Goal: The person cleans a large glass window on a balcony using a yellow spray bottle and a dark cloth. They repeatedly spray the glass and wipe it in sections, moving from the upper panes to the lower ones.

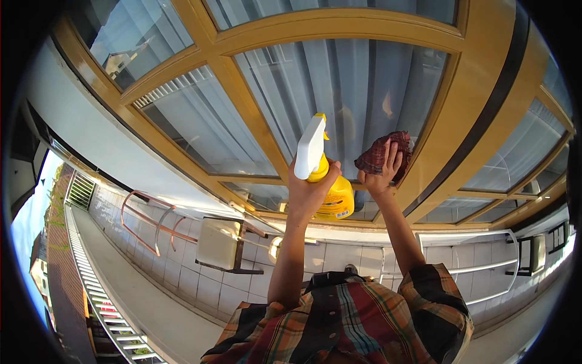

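Note:
My left hand (308, 189) grips a yellow spray bottle (335, 196) around its neck, just under the white trigger head (311, 148). The bottle is upright, and its label bears writing. To the right, my right hand (383, 175) presses a dark red patterned cloth (386, 152) against the lower right part of a glass pane (336, 91), close to the wooden frame (436, 132). Fingers lie spread over the cloth. Pale curtains hang behind the glass, and faint reflections show on it.
Behind my left arm stands a chair with a pale seat (218, 243), near a copper-coloured tubular frame (145, 227). A white metal rack (473, 268) is at the right, with a stool (532, 255) beyond it. A white railing (95, 291) edges the tiled balcony floor (191, 273).

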Tool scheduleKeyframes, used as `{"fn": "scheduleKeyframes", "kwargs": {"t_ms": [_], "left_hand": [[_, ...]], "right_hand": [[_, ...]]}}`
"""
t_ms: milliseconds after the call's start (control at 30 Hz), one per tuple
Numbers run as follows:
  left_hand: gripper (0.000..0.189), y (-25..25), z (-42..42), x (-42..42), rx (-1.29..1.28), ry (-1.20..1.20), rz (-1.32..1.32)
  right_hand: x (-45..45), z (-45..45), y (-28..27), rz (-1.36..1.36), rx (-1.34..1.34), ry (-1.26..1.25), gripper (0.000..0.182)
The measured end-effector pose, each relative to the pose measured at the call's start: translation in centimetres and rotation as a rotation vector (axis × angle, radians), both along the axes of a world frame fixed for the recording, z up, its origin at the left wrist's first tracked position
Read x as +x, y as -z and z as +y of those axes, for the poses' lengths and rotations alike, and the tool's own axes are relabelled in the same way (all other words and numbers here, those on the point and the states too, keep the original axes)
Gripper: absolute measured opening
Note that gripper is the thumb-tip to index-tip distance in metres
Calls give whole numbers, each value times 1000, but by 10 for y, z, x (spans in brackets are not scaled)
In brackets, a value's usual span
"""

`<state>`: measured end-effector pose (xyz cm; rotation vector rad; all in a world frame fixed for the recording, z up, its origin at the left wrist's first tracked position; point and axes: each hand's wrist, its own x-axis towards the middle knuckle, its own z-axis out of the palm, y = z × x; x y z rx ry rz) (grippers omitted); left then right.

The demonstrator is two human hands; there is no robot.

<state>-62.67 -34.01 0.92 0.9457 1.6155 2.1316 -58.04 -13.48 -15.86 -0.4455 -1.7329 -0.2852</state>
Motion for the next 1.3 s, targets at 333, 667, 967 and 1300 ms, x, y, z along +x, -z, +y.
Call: {"fn": "scheduleKeyframes", "kwargs": {"t_ms": [333,667,967,1300], "left_hand": [[46,22,-42,15,-7,-154,-7],[44,18,-66,-5,-2,-127,6],[46,21,-70,-23,1,-43,30],[44,15,-75,-18,66,70,23]], "right_hand": [[-28,-62,-50,-542,38,-443,61],[12,-60,-137,-197,-247,-133,66],[-25,-81,-117,-514,-130,-138,71],[-7,-20,-152,165,26,114,60]]}}
